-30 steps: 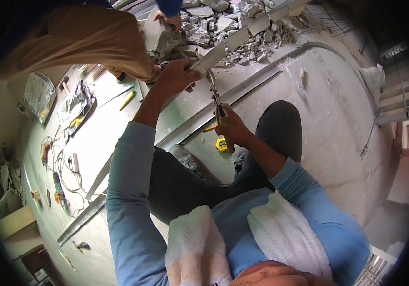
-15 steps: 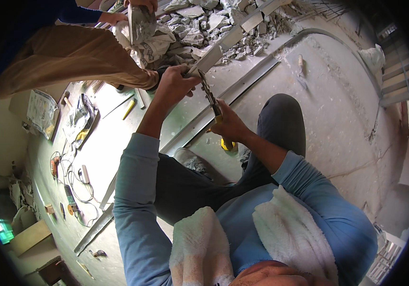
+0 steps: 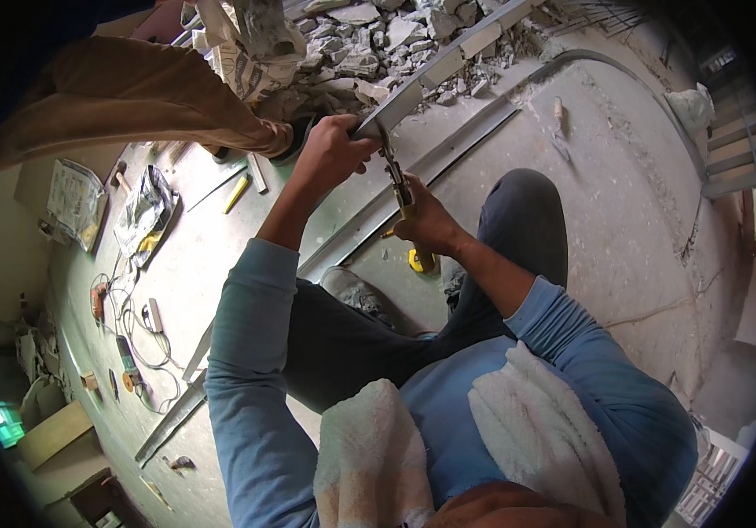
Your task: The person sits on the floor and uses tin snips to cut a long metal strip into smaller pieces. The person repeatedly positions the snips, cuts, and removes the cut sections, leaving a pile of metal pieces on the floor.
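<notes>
Your left hand (image 3: 334,151) is gripping the metal channel (image 3: 398,107), your right hand (image 3: 431,222) is holding the snips (image 3: 393,169) against its edge just beyond your left fingers, so you're best keeping both steady.

Rubble (image 3: 362,55) lies ahead of the hand tool (image 3: 397,179), grinder (image 3: 127,359) left, trowel (image 3: 558,109) right.

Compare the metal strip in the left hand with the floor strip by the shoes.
The held strip is in the left hand, plier-like tool at its edge; the floor strip lies ungripped. The held strip crosses before rubble; the floor strip lies nearer the shoes. Both are long grey metal.
</notes>
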Available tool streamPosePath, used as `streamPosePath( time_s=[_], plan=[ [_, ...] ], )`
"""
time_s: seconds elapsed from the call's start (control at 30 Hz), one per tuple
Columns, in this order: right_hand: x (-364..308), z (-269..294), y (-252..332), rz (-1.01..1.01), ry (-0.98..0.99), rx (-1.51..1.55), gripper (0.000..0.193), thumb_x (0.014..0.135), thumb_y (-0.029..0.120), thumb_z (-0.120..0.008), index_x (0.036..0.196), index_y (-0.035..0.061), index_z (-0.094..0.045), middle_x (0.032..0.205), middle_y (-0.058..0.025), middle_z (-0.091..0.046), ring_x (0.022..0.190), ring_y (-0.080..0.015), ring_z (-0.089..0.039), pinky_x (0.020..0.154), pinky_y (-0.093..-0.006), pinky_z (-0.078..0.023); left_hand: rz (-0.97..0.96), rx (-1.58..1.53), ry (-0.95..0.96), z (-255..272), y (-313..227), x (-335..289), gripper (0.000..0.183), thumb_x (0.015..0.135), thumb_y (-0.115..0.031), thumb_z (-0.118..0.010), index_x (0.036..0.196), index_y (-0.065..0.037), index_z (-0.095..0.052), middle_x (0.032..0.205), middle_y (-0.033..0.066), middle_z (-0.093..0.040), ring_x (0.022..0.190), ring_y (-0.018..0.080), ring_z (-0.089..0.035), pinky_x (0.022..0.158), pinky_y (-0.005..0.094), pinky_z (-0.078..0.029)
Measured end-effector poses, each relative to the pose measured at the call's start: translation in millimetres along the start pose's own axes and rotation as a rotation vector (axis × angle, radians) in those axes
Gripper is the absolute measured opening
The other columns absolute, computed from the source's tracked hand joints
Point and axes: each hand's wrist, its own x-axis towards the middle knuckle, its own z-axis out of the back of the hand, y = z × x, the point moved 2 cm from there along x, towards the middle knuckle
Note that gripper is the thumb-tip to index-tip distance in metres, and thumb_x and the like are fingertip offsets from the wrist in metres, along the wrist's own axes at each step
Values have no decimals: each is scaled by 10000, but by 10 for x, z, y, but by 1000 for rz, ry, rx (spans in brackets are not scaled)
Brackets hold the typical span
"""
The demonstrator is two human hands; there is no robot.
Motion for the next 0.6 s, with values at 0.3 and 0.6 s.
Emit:
streamPosePath(
  time_s=[0.3,0.6],
  plan=[
    [-15,39,90,37,-28,-144,729,677,163,-745,1320,-34,-463,1208,-252,-546,1154,-405,-556,999,-448,-469,14,40,46,17,8,22,238,876,-179,-744,888,52,-687,733,84,-685,628,142,-675,587,312,-538],
    [-44,44,126,-22,-29,-163,493,714,143,-689,1159,8,-527,960,-188,-604,915,-333,-621,848,-422,-504,-24,-10,95,46,73,52,255,878,-180,-732,1008,39,-727,743,91,-696,624,153,-708,605,296,-546]
  ],
)
